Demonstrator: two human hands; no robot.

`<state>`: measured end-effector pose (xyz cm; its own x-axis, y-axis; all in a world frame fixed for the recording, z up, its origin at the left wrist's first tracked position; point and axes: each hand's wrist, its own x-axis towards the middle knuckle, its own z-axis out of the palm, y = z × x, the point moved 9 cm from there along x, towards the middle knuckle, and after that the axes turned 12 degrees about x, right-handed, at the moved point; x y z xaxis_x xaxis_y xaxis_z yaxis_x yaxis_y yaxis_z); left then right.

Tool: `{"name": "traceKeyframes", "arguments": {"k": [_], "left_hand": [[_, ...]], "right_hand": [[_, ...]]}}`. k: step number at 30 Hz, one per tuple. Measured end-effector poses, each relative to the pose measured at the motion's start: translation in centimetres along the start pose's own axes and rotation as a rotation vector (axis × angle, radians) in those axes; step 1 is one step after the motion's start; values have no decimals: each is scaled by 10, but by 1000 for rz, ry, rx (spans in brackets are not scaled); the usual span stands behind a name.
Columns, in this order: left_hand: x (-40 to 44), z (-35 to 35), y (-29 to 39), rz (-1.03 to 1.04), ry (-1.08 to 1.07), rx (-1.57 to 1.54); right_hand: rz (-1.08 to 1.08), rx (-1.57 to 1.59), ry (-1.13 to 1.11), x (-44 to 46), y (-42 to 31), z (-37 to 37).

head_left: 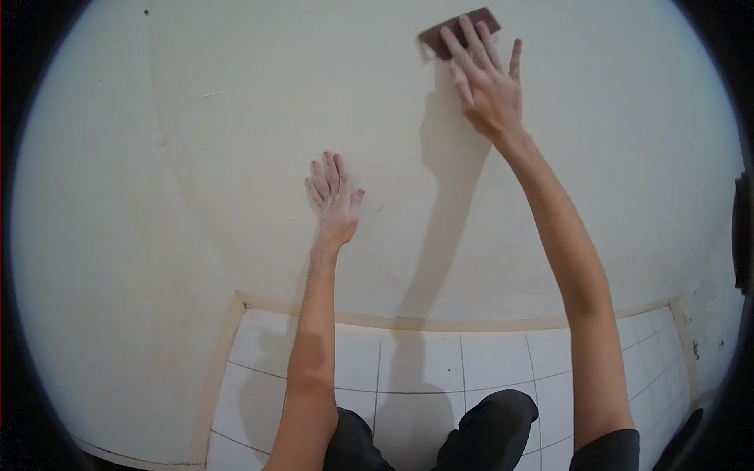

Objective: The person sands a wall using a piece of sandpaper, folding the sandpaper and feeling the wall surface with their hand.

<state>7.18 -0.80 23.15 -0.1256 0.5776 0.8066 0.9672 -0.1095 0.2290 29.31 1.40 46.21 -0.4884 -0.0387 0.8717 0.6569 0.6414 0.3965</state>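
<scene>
My right hand (pixel 488 90) is high on the pale wall (pixel 259 94), its fingers laid over a dark reddish-brown sheet of sandpaper (pixel 479 17) and pressing it flat to the surface. The thumb side of that hand stands off the sheet, and the fingers cover part of it. Lower and to the left, my left hand (pixel 336 200) rests against the same wall with fingers stretched and nothing in it. Pale dust coats its fingers.
White tiles (pixel 420 361) with a beige border (pixel 440 323) lie below the painted wall. My dark-trousered knees (pixel 495 420) are in front of them. A small hole (pixel 146 12) marks the upper left wall, and a dark object (pixel 741 235) stands at the right edge.
</scene>
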Motion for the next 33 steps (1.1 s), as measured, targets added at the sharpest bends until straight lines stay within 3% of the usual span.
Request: {"name": "traceKeyframes", "arguments": {"k": [2,4,5,7,9,11,14,15,17,19,20,23,26,29,30,32,33], "left_hand": [[0,3,-1,7,11,11],[1,3,-3,13,-1,27],[1,4,-4,12,-18,35],[1,6,-5,9,-33,39],[1,10,-8,7,-21,30],[1,8,-6,1,-5,26],[2,6,-6,6,-9,30],[1,7,-5,6,-16,29],[1,5,-4,2,-14,40],[-1,5,-2,-3,-19,33],[-1,4,-2,-4,-18,24],[0,-1,2,6,-10,15],[-1,1,0,7,-26,25],[0,2,-1,-1,-44,17],[1,3,-2,-4,-44,11],[1,4,-3,-4,-35,15],[1,4,-4,-2,-31,18]], "right_hand": [[40,-12,83,8,4,-6],[-56,105,-111,-29,-31,24],[-154,241,-249,-68,-55,49],[-588,357,-605,-173,-122,75],[-792,610,-907,-275,-152,97],[-907,557,-897,-311,-162,94],[-781,663,-869,-276,-142,102],[-618,725,-686,-234,-121,101],[-505,250,-398,-127,-78,66],[-38,82,-142,-24,-21,17],[28,-8,65,2,-5,-3],[22,21,136,29,-3,-8],[-205,121,-213,-38,-69,39],[-653,384,-620,-200,-149,90],[-675,559,-923,-254,-164,96],[-916,581,-918,-314,-175,91],[-897,561,-914,-315,-172,98]]}}
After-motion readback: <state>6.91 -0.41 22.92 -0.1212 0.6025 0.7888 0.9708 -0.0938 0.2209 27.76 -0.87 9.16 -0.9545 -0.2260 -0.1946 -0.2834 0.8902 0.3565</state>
